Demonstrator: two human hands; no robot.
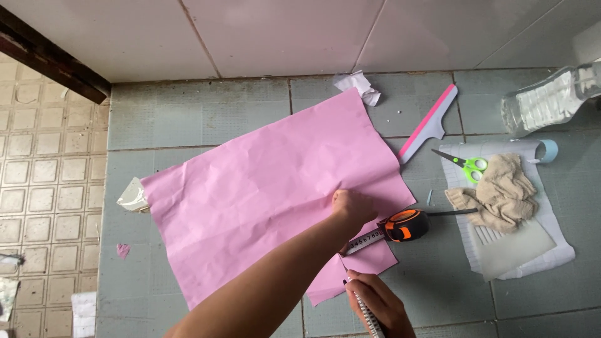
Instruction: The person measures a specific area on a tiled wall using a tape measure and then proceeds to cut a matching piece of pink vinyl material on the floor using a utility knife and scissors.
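Head view looks straight down at a grey tiled floor beside a white tiled wall, where a large pink sheet of paper (263, 194) lies flat, creased and turned at an angle. The left hand (354, 206) reaches across it on an outstretched forearm and presses down near the sheet's right edge, fingers curled onto the paper rather than gripping anything. The right hand (375, 302) sits lower, near the bottom edge of the picture, closed around a pen (368, 313) whose tip (343, 269) meets the paper's lower right corner. The two hands are apart, with a tape measure (404, 225) between and just to the right of them: its orange and black case rests at the paper's edge and its blade runs out over the pink sheet toward the pen tip. Further right, a beige cloth (498, 191) is heaped on a white sheet (551, 244), with green-handled scissors (466, 164) just beside the cloth. A pink and white squeegee (432, 122) lies near the paper's top right edge, a crumpled white scrap (360, 84) sits at the top corner, and a clear plastic bottle (551, 100) lies on its side at the far right.
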